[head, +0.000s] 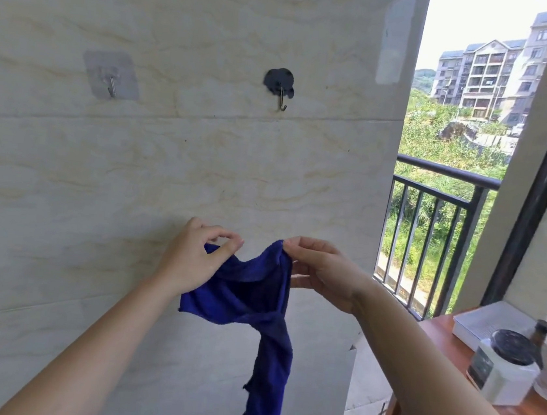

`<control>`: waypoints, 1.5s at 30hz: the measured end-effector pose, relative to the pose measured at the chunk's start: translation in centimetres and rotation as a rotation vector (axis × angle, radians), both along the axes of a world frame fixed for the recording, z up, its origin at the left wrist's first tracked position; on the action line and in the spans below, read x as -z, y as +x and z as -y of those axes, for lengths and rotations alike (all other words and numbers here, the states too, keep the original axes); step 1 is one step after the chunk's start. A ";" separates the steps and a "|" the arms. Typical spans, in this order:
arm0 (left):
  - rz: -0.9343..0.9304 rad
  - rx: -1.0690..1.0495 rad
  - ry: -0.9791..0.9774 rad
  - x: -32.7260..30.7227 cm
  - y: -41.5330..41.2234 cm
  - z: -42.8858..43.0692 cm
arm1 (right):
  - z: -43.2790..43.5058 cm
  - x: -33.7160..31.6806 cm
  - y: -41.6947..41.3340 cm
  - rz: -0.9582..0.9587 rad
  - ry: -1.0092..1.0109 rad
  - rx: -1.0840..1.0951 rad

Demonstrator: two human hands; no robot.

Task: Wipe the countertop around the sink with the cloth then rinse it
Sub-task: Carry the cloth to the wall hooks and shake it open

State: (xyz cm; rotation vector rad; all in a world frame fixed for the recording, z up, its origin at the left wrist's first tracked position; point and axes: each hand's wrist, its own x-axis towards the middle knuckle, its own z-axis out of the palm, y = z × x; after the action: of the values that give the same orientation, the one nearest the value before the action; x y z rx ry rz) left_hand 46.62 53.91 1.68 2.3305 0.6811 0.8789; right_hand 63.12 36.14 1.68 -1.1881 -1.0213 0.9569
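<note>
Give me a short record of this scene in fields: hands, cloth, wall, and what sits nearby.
Hands: left hand and right hand each pinch an upper edge of the blue cloth
Cloth: held up before the tiled wall, one end hanging down
Wall: clear hook and black hook, both bare
Right side: wooden table with a white jar; railing beyond
Sink: not in view

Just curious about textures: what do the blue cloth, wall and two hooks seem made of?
Blue cloth: probably microfibre or terry, fuzzy, matte, limp. Cream veined wall: likely glossy ceramic tile, straight joints. Hook on clear plastic pad and hook on black pad: seemingly shiny metal.
</note>
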 end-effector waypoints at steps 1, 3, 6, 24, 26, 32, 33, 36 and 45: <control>0.068 0.042 -0.069 -0.3 0.2 0.5 | -0.2 -0.3 -0.1 0.018 0.012 0.017; 0.150 0.169 -0.202 -0.8 0.5 1.5 | -0.4 -0.8 -0.2 0.053 0.035 0.050; 0.046 0.261 -0.164 -1.0 1.5 2.3 | -0.7 -1.6 -0.4 0.113 0.053 0.074; 0.487 -0.011 0.070 -8.8 4.4 1.3 | 1.7 -3.8 7.0 0.859 -0.182 0.268; 0.556 -0.051 -0.011 -9.9 4.2 0.0 | 1.8 -5.4 7.5 0.626 -0.118 0.169; 0.414 -0.287 0.324 -11.8 4.4 -1.3 | -0.6 -12.5 6.8 0.596 0.152 0.276; 0.410 -0.334 0.406 -12.1 4.4 -1.3 | -1.4 -13.6 6.9 0.686 0.205 0.398; 0.432 -0.470 0.597 -13.2 4.4 -2.0 | -3.6 -16.6 7.6 1.020 0.411 0.686; 0.255 -0.505 0.985 -11.9 4.7 -3.7 | -8.5 -16.3 8.2 1.452 0.442 0.792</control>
State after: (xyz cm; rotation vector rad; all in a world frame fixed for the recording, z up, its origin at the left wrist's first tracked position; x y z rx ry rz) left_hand 51.35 57.64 13.53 2.7919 0.8645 2.0741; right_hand 71.33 44.61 17.98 -1.6450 -1.4949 -0.9181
